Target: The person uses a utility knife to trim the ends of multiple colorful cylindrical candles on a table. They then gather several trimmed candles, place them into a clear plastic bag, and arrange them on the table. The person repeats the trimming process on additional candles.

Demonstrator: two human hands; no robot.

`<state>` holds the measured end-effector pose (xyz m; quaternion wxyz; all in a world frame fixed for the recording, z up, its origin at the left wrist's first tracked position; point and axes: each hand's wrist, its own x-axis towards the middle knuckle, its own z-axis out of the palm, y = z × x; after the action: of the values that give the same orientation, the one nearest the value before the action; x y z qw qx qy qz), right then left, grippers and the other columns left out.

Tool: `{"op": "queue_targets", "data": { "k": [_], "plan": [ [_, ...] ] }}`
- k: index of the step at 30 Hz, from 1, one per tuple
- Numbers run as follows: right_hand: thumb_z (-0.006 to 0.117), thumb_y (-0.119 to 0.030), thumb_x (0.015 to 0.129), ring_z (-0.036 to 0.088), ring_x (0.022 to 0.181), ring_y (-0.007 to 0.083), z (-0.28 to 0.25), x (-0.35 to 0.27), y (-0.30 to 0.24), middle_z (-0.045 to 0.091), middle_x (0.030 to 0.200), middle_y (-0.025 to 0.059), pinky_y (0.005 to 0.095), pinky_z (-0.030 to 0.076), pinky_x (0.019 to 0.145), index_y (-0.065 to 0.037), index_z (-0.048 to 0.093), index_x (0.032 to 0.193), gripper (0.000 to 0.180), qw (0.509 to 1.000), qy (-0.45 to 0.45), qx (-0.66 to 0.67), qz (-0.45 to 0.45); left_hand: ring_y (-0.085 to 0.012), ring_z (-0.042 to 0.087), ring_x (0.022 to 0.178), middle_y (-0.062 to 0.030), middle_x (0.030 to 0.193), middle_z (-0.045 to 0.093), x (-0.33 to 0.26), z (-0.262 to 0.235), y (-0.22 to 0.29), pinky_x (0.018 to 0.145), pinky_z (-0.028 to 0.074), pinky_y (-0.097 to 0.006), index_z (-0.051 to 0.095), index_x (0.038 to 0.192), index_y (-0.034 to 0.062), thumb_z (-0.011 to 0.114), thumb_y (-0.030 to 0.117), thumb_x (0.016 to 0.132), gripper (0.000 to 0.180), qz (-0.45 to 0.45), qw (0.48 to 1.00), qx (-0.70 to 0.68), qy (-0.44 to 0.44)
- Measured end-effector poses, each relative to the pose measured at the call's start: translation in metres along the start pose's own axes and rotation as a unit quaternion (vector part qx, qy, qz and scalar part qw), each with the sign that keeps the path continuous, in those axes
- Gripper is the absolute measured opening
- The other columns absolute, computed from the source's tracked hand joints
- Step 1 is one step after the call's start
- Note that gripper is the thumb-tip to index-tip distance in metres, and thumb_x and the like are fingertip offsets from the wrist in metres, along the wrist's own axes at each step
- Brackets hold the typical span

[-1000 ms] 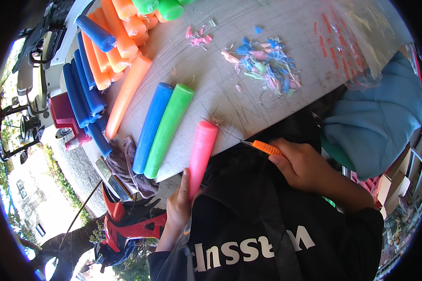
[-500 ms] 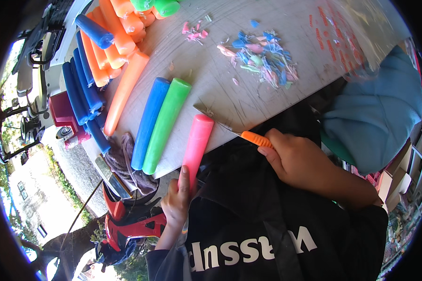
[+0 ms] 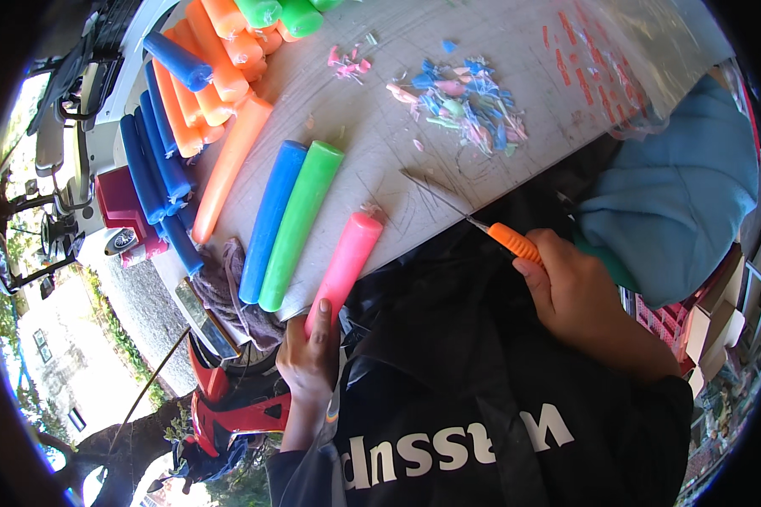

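Scratched grey surface (image 3: 355, 114); smooth pink wax-like cylinder (image 3: 348, 258), slanting up-right from left hand (image 3: 307, 355) gripping its lower end; right hand (image 3: 571, 291) gripping orange-handled metal knife (image 3: 514, 242), blade apart, rightward.

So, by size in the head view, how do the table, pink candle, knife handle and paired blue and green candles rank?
Table
Blue candle and green candle, too alike to rank
Pink candle, partly covered
Knife handle

Cts: 1 pink candle (image 3: 347, 258), 1 knife (image 3: 516, 242), 1 L hand (image 3: 309, 359), 1 R hand (image 3: 572, 286). Side by side on desk (image 3: 372, 127): 1 blue candle (image 3: 272, 221), 1 green candle (image 3: 301, 226). Plus 2 scrap piles (image 3: 465, 100), 1 plastic bag (image 3: 659, 55). Orange candles (image 3: 220, 68): overlapped, no exact ct.
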<state>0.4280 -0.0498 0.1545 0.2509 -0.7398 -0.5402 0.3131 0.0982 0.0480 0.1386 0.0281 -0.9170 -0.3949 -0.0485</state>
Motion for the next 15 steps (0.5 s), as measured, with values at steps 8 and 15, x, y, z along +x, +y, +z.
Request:
{"op": "queue_targets", "data": {
  "k": [8, 15],
  "plan": [
    [0.053, -0.025, 0.100, 0.062, 0.065, 0.0390, 0.001, 0.013, -0.003, 0.061, 0.075, 0.0186, 0.0425, 0.048, 0.058, -0.001, 0.056, 0.105, 0.024, 0.981, -0.136, 0.138, 0.005, -0.0247, 0.058, 0.060, -0.0079, 0.082, 0.058, -0.009, -0.003, 0.001, 0.052, 0.048, -0.036, 0.044, 0.147, 0.0250, 0.078, 0.004, 0.076, 0.081, -0.019, 0.997, -0.066, -0.031],
    [0.052, -0.031, 0.101, 0.062, 0.062, 0.0401, 0.003, 0.022, -0.001, 0.061, 0.071, 0.0191, 0.0470, 0.049, 0.056, -0.001, 0.051, 0.093, 0.031, 0.979, -0.149, 0.136, -0.015, -0.0349, 0.066, 0.075, -0.0183, 0.094, 0.066, -0.008, -0.013, -0.005, 0.066, 0.053, -0.039, 0.045, 0.146, 0.0106, 0.077, 0.001, 0.077, 0.077, -0.089, 0.953, -0.268, -0.105]
  ]
}}
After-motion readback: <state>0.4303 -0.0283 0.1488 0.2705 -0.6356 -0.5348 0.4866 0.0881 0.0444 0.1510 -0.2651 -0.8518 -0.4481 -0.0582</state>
